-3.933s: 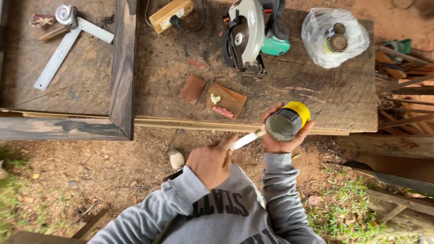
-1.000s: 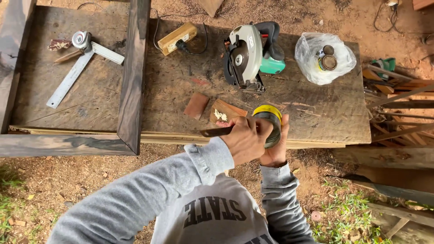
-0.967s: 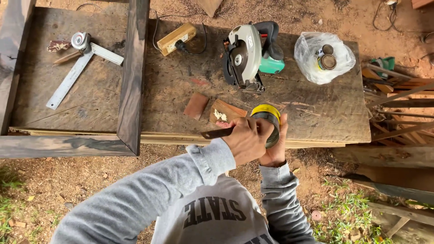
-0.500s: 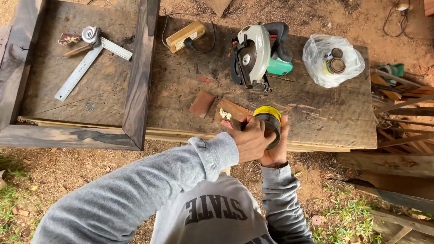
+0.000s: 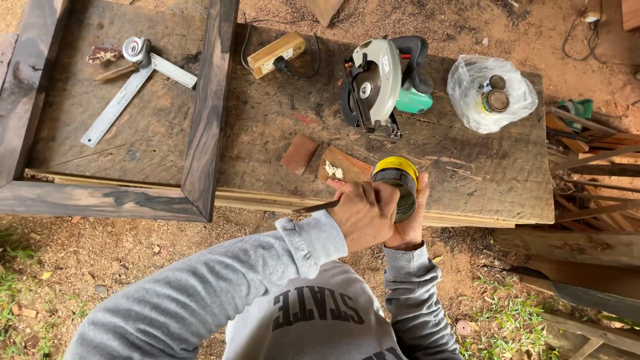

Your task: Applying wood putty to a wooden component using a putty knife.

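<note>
fingers (image 5: 363, 193) pinching flat stick (image 5: 313, 207) | can (image 5: 399, 187) gripped, half hidden | stick tip hidden

The workbench top (image 5: 467, 167) is rough, matt board, stained and scratched; the dark frame (image 5: 208, 107) on it is smooth-planed wood; the square ruler (image 5: 117, 107) is bright bare metal; the bag (image 5: 467, 93) is thin, glossy clear plastic; the yellow-rimmed can (image 5: 399, 183) looks like metal, perhaps; the sleeves (image 5: 220, 293) are soft grey cloth.
</note>
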